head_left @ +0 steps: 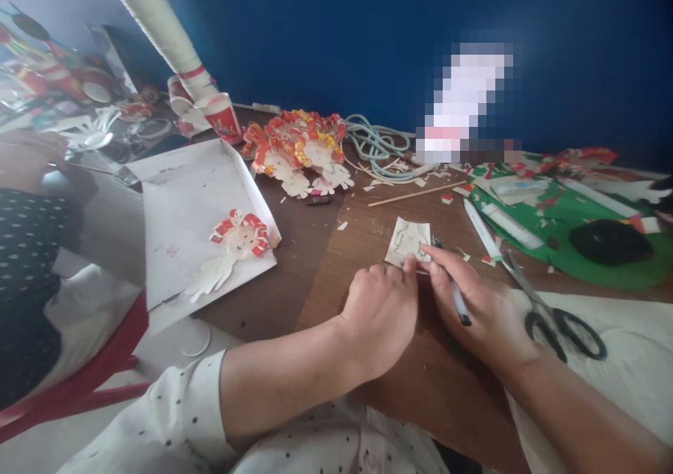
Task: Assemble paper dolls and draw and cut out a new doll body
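Note:
A small white piece of paper (404, 233) with a shape drawn on it in dark lines sits in front of both hands. My left hand (386, 306) is closed, its fingers curled and its thumb at the paper's lower edge. In my right hand (476, 302) a pen (458, 297) with a dark cap end is held slantwise against the palm. The index finger of that hand reaches onto the paper's lower right. Scissors (558, 320) with black handles lie just right of my right hand, partly over a white sheet (625, 369).
Left, an open white box (194, 193) holds a paper doll (240, 241). Similar red and yellow figures (299, 148) are piled behind, beside a coiled cord (376, 144). A stick (415, 193), paper scraps and a green sheet (573, 256) lie right. Another person's hand (31, 155) is far left.

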Demonstrator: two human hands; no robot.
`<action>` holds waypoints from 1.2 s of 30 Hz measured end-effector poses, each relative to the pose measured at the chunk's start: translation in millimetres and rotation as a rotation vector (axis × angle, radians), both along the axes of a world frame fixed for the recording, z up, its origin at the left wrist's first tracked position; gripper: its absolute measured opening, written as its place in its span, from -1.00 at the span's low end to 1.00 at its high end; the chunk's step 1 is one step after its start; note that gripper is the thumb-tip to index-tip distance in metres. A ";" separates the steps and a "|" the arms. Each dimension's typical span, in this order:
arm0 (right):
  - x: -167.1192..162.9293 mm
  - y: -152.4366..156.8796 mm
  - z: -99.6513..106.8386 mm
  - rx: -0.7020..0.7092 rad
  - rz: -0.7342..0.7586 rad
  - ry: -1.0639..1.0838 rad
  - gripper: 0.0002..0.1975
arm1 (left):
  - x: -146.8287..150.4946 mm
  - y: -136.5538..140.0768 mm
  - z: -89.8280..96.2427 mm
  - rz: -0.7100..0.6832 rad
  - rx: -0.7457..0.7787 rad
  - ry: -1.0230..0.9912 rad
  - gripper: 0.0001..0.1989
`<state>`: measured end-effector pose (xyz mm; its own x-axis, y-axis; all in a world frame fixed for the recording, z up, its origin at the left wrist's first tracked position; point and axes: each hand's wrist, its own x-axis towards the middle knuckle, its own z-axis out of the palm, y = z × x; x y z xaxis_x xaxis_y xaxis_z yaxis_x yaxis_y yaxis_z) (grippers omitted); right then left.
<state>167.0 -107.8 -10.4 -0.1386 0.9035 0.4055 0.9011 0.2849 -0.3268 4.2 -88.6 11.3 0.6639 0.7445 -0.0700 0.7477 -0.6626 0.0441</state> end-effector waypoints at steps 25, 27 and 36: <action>-5.4 18.8 48.1 -0.059 0.097 0.232 -0.74 | 1.4 7.0 -7.4 -0.068 -0.013 0.038 -0.40; -7.2 21.7 44.7 -0.072 0.089 0.240 -0.78 | 0.9 6.9 -7.7 -0.070 -0.008 0.034 -0.43; -4.6 18.0 10.4 -0.067 -0.011 0.209 -0.84 | -0.4 5.2 -8.1 -0.056 0.033 0.010 -0.47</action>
